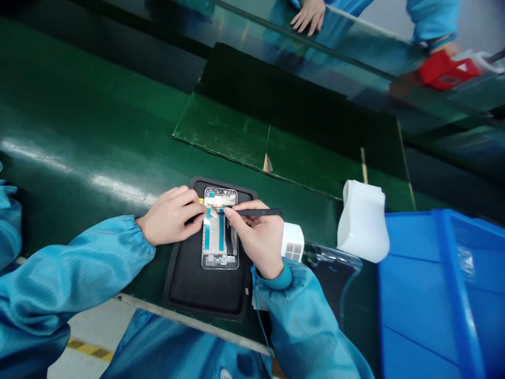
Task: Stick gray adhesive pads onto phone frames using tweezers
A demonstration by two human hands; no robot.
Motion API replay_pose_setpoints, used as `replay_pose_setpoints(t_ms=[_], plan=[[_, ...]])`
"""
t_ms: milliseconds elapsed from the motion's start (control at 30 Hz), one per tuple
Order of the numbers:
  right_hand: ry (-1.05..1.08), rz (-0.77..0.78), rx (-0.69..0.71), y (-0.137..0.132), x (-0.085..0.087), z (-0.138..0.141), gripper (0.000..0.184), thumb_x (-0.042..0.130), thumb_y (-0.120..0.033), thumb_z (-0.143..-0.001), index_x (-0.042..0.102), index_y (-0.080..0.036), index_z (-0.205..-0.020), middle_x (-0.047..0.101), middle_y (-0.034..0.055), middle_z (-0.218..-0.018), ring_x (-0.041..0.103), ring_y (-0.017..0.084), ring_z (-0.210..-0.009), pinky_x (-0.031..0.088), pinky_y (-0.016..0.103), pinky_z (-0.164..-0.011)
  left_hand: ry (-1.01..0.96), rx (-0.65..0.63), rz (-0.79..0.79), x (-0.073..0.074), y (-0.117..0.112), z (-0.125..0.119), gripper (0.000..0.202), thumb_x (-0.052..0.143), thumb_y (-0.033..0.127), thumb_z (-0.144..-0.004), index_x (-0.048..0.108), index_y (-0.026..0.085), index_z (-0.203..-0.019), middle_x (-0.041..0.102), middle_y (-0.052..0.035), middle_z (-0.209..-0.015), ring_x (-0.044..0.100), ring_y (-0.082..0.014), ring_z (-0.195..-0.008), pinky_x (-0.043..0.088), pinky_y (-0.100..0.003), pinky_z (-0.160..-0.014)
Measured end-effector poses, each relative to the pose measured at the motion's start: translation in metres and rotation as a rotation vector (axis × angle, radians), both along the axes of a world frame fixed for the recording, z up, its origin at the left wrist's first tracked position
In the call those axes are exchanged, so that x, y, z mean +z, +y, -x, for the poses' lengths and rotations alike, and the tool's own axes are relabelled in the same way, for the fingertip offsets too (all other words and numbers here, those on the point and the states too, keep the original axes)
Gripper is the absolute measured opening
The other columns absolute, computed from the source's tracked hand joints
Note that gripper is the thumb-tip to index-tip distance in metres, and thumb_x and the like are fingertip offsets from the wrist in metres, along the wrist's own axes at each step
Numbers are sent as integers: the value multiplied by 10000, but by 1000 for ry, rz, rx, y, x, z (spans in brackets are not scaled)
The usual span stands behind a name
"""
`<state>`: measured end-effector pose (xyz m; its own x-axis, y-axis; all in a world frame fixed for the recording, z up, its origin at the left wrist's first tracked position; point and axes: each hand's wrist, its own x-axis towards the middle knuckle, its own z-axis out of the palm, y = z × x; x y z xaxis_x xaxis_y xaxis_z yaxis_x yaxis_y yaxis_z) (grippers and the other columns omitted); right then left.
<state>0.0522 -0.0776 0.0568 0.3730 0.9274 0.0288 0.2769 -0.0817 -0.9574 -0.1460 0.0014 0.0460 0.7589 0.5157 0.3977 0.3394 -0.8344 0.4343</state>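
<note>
An opened phone frame (220, 231) with teal strips inside lies on a black mat (205, 284) at the near edge of the green bench. My left hand (173, 215) rests at the frame's upper left, fingers curled and pressed against its edge. My right hand (256, 237) sits on the frame's right side, closed around a thin black stylus-like tool (260, 212) that points to the right, with the thumb tip touching the frame's middle.
A blue plastic bin (442, 295) stands at the right. A white holder (363, 221) and a small white block (292, 242) sit beside the mat, with a clear plastic bag (335, 263). Across the bench another person's hand (308, 15) and a red object (445, 71) show.
</note>
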Motion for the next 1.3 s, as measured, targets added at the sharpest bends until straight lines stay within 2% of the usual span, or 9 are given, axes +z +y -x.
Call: replay_pose_setpoints(t_ms=[767,1000,1167,1300], plan=[[-73,31,-11,0,3,1,138,794,-279,-782,690,-187,-783,701,10,-711,629,132,-548,523,234,-508,10,-6,-1,1,1,-1,171,530,227,-948,682,150,-929,595,-56,-848,515,-186,-776,430,-330,-692],[-94,27,-3,-2,-1,1,136,784,-290,-797,693,-189,-801,697,8,-719,623,129,-553,512,237,-519,152,-39,-47,3,2,2,277,536,342,-968,684,214,-1164,548,-64,-898,473,-212,-810,377,-337,-689],[-97,52,12,-2,-4,0,151,765,-319,-812,678,-195,-817,685,4,-709,627,134,-549,501,242,-508,242,-37,-79,4,2,4,306,502,387,-988,694,261,-1190,518,-68,-901,446,-219,-815,352,-334,-678],[15,49,-12,-1,-3,-2,180,768,-340,-797,664,-198,-833,694,16,-771,671,157,-631,555,255,-566,256,-23,-89,2,2,5,298,505,366,-986,697,257,-1186,531,-73,-933,452,-217,-829,371,-344,-706]])
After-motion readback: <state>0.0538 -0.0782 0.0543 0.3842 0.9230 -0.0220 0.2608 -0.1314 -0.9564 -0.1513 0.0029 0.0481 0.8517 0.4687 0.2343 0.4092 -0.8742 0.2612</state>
